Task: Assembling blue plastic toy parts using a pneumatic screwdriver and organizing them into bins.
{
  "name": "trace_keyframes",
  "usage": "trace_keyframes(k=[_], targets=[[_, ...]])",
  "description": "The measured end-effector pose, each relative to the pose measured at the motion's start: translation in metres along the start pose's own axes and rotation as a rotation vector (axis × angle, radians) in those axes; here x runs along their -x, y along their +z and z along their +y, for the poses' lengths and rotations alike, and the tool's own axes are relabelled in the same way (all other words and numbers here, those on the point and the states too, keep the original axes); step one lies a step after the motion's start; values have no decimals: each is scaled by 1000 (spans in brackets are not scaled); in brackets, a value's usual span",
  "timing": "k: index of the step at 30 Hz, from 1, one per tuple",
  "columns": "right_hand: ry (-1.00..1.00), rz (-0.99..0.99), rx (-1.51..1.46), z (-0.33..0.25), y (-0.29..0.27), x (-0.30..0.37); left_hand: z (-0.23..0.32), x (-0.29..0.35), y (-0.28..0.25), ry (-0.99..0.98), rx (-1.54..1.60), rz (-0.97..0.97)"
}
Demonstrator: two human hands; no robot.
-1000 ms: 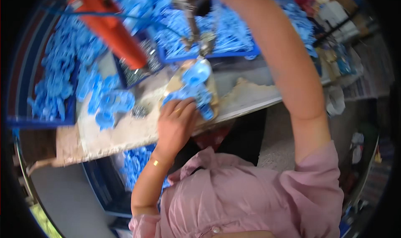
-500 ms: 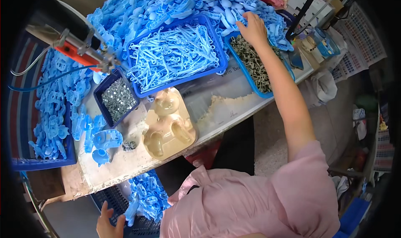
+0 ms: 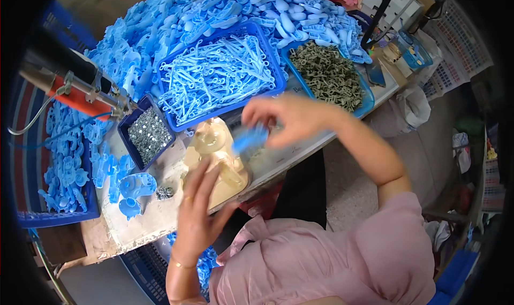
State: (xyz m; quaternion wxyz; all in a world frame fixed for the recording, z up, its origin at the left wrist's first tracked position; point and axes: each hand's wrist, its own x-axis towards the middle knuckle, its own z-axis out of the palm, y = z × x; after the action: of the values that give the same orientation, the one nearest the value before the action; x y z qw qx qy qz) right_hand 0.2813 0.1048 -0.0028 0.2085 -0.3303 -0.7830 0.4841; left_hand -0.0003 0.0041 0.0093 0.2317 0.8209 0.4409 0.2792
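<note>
My right hand point(image 3: 292, 120) is closed round a small blue plastic piece point(image 3: 250, 139), blurred by motion, just right of the glossy beige moulded fixture point(image 3: 235, 174). My left hand point(image 3: 198, 214), fingers stretched and apart, reaches over the fixture's near left part and covers some of it; I see nothing in it. Hollows show in the fixture's far end. Left of it, an open blue plastic shell point(image 3: 138, 186) rests on the table beside a small dark clump point(image 3: 165, 193).
A blue tray point(image 3: 276, 59) of light-blue sticks and a bin point(image 3: 125, 136) of small metal pieces stand behind the fixture. At right is a tray point(image 3: 366, 106) of grey-green parts. Blue parts point(image 3: 160, 27) heap at the back. An orange-bodied tool point(image 3: 77, 99) hangs at left.
My right hand has come back from the heap behind the grey-green parts, with a blue piece in it. My left hand has risen from beside the basket below the table to the fixture.
</note>
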Motion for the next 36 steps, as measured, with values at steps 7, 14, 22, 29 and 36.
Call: trace_keyframes(k=[7, 14, 22, 29, 36], targets=[[73, -63, -273, -8, 5, 15, -12, -11, 33, 246, 37, 61], [542, 946, 933, 116, -166, 60, -21, 19, 26, -288, 400, 149], [416, 696, 818, 127, -174, 65, -40, 37, 22, -342, 445, 164], [305, 716, 275, 94, -167, 81, -40, 37, 24, -370, 382, 154], [575, 904, 548, 146, -226, 127, -47, 46, 21, -374, 384, 255]])
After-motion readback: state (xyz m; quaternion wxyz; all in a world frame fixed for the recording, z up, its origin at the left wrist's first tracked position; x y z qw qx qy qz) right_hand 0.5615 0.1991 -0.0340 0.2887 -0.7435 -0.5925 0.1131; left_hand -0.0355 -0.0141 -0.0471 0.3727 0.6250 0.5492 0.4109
